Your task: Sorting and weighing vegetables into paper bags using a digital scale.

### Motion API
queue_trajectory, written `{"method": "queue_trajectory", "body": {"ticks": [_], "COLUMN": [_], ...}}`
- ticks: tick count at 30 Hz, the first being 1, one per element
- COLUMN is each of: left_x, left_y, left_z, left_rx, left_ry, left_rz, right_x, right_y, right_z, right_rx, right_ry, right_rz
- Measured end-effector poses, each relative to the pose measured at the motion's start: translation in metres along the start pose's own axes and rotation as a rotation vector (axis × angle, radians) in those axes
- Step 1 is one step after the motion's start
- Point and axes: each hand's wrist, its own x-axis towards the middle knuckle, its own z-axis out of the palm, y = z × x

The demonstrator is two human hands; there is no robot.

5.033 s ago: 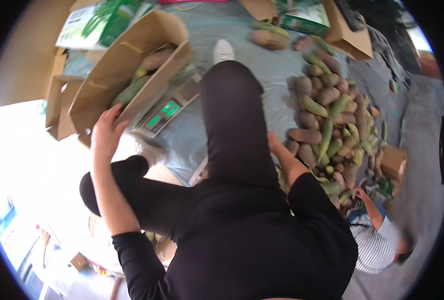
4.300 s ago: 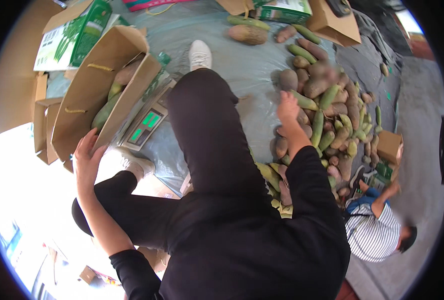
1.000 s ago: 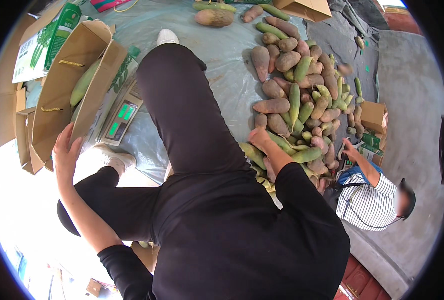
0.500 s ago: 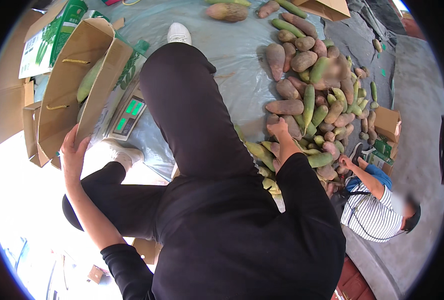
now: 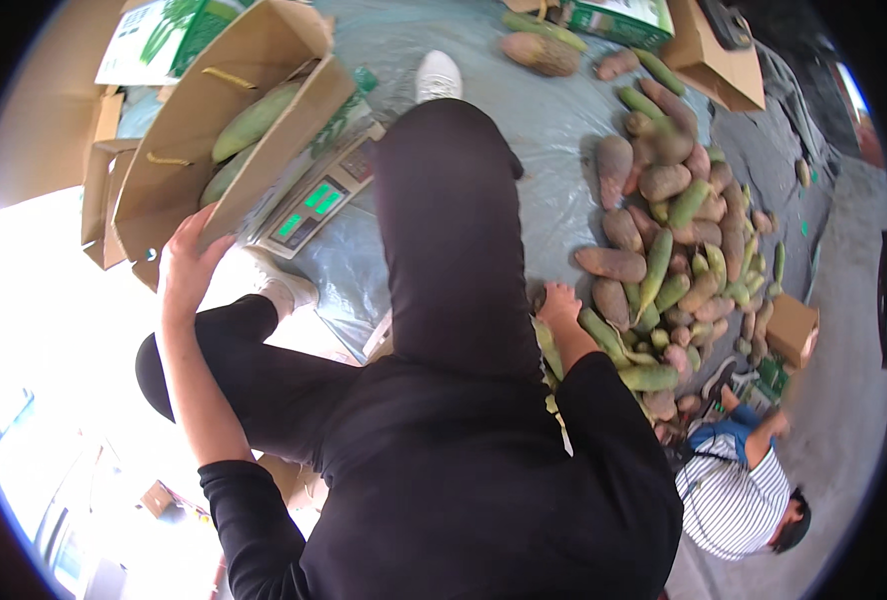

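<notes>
1. Far left: glare washes out the ground; nothing can be made out there. A stack of flat brown cardboard pieces (image 5: 99, 190) sits at its edge, partly behind the box.
2. Open brown cardboard box (image 5: 179, 165), tilted, with long pale green gourds (image 5: 254, 120) lying inside. Only two or three show; the rest of the inside is hidden by the flaps.
3. Left hand (image 5: 189, 265) rests on the lower edge of the box flap, fingers spread wide and flat against the cardboard, gripping nothing that can be seen.
4. Just right of the box: a flat grey weighing scale with green lit displays (image 5: 319, 200), partly covered by the flap. It lies on a grey-blue plastic sheet (image 5: 554, 120) spread over the ground.
5. Centre: the person's own leg in black trousers, ending in a white shoe (image 5: 439, 75), blocks much of the sheet.
6. Right hand (image 5: 561, 305) is down at the near edge of a heap of brown tubers and green gourds (image 5: 664, 240). Fingers curl downward; the fingertips are hidden against the leg and produce, so I cannot tell whether they hold anything. A long green gourd (image 5: 604, 335) lies just beside the wrist.
7. Top right: a green-and-white printed carton (image 5: 619, 15), cut off by the frame.
8. Right: a small brown cardboard box (image 5: 792, 328) at the heap's far side.
9. Lower right: another person in a striped shirt (image 5: 729, 495), crouched beside the heap, one arm raised; that hand is blurred.
</notes>
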Motion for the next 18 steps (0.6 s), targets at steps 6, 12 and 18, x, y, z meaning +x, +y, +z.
{"method": "queue_trajectory", "body": {"ticks": [6, 12, 18], "left_x": [-0.002, -0.005, -0.012], "left_y": [0.013, 0.015, 0.003], "left_z": [-0.004, -0.013, -0.013], "left_rx": [0.002, -0.003, -0.005], "left_ry": [-0.029, -0.053, -0.032], "left_rz": [-0.049, -0.090, -0.056], "right_x": [0.005, 0.027, 0.023], "right_y": [0.005, 0.008, -0.040], "right_z": [0.015, -0.021, -0.164], "right_rx": [-0.179, 0.414, 0.930], "right_ry": [0.039, 0.190, 0.595], "right_rz": [-0.120, 0.027, -0.404]}}
